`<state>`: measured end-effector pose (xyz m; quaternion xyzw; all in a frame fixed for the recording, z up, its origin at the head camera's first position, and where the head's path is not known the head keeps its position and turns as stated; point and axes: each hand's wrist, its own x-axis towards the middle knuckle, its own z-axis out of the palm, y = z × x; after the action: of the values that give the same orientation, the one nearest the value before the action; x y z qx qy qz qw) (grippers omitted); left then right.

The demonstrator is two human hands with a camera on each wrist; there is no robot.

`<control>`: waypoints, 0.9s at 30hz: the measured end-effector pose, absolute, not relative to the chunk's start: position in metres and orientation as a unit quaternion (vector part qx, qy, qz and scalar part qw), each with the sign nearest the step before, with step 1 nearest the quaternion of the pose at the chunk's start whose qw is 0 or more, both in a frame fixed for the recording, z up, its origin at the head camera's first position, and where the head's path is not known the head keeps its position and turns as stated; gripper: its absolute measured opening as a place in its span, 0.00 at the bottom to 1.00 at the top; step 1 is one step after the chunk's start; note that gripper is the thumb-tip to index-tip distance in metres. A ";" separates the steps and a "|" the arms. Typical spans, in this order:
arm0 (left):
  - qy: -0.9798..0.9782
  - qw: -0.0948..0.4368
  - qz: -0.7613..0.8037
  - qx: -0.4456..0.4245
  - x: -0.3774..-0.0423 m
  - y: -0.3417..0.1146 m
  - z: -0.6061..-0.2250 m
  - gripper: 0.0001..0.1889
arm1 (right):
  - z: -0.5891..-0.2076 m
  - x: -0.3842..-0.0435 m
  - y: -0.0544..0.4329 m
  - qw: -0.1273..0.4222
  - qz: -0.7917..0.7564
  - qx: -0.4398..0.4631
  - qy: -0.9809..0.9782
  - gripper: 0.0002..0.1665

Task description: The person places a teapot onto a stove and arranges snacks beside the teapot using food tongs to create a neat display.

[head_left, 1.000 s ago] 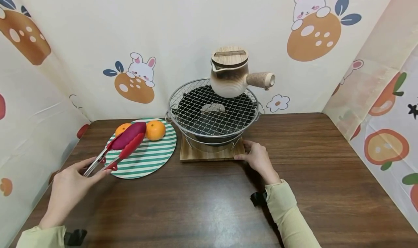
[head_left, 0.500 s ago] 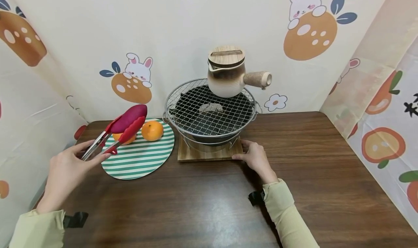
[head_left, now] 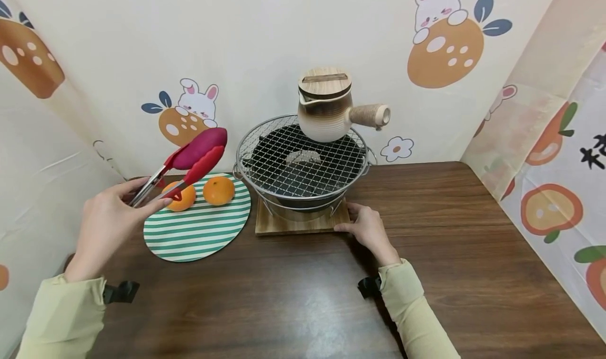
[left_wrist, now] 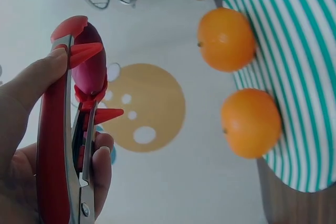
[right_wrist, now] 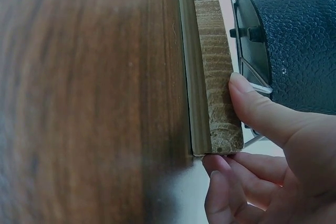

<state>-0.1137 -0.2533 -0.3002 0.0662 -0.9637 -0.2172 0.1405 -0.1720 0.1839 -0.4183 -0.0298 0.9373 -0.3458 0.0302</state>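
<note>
- The right hand (head_left: 371, 230) is pinching the near right corner of the board (head_left: 284, 226), thumb on the top face, other fingers curling at the edge. It should probably be pressing lightly and evenly, steadying without tugging, since the grill is standing on that board.
- The left hand (head_left: 109, 217) is gripping the tongs (head_left: 201, 167), thumb on one arm and fingers on the other, staying only partly closed because of what is between the heads.
- Good handling here would likely mean squeezing firmly and steadily: smooth, rounded skin may be slipping if the pinch is loosening or the wrist is twisting.
- The potato (head_left: 201, 149), purple and oblong, is hanging in the air between the red heads, above the far side of the mat (head_left: 194, 243) and apart from the oranges (head_left: 219, 191).
- Its long axis is running roughly along the tongs; in the head view it is slanting up to the right, the free end pointing away from the hand, towards the grill side.
- Beyond and to the right, the grill (head_left: 305, 197) is supporting a lidded pot (head_left: 324, 114) near its back, the pot's handle pointing right.
</note>
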 end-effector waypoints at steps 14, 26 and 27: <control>-0.968 0.135 -0.209 0.026 -0.138 -0.228 -0.273 0.42 | -0.419 -0.172 0.185 0.028 -0.349 -0.032 0.936 0.40; -0.969 0.114 -0.218 -0.007 -0.153 -0.211 -0.259 0.39 | -0.420 -0.173 0.185 0.027 -0.353 -0.032 0.935 0.40; -0.969 0.111 -0.219 -0.008 -0.154 -0.210 -0.259 0.39 | -0.420 -0.173 0.185 0.025 -0.353 -0.032 0.935 0.40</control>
<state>-0.1538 -0.2096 -0.2586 -0.0080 -0.9694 -0.2189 0.1108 -0.1727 0.1852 -0.4201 -0.0322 0.9346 -0.3533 0.0252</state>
